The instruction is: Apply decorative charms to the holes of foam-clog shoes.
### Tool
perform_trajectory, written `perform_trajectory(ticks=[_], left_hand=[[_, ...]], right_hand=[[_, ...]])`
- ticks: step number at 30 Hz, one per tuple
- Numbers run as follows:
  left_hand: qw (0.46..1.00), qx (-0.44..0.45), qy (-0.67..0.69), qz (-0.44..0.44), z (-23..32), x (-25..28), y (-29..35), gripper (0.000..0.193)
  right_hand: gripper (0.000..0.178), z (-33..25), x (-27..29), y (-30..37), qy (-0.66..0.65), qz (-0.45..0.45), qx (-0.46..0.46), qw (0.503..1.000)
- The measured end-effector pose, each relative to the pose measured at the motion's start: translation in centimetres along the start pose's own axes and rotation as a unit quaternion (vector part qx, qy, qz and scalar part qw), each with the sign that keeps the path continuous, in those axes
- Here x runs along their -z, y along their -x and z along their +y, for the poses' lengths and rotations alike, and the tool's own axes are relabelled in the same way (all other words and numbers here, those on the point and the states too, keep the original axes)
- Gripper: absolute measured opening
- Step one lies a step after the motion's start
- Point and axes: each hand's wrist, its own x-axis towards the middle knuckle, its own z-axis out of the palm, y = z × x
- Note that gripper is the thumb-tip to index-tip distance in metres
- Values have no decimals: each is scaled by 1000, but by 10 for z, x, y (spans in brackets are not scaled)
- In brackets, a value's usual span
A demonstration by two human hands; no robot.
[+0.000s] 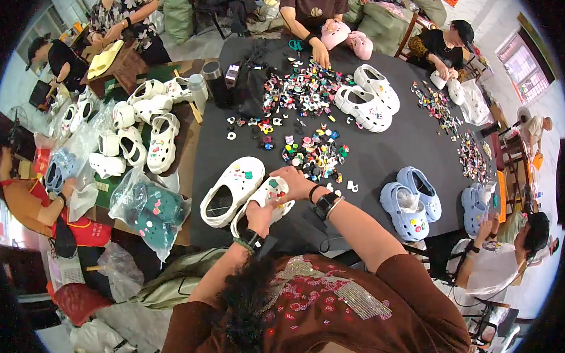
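Observation:
On the dark table, my left hand grips the side of a white clog decorated with small charms, its thumb lying on the upper. My right hand is closed over the toe of the same clog, fingers bent against it. Any small charm under those fingers is hidden. Just left of it lies a matching white clog with several coloured charms on its toe. A heap of loose shoe charms spreads beyond my right hand.
Farther back are a bigger charm pile and a white clog pair. Blue clogs stand at right. A tumbler stands at back left. Bagged green clogs and several white clogs are at left. Other people work around the table.

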Motion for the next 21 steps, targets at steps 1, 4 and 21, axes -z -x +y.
perform_trajectory(ticks=[1, 4, 21], left_hand=[[1000, -2, -2, -3, 11, -5, 6, 40], [996, -51, -61, 39, 31, -19, 21, 41], [998, -49, -10, -33, 13, 0, 37, 32]], right_hand=[[95, -2, 3, 2, -6, 0, -16, 1000], [92, -2, 4, 9, -2, 25, -44, 999], [75, -25, -6, 15, 18, 82, -134, 987]])
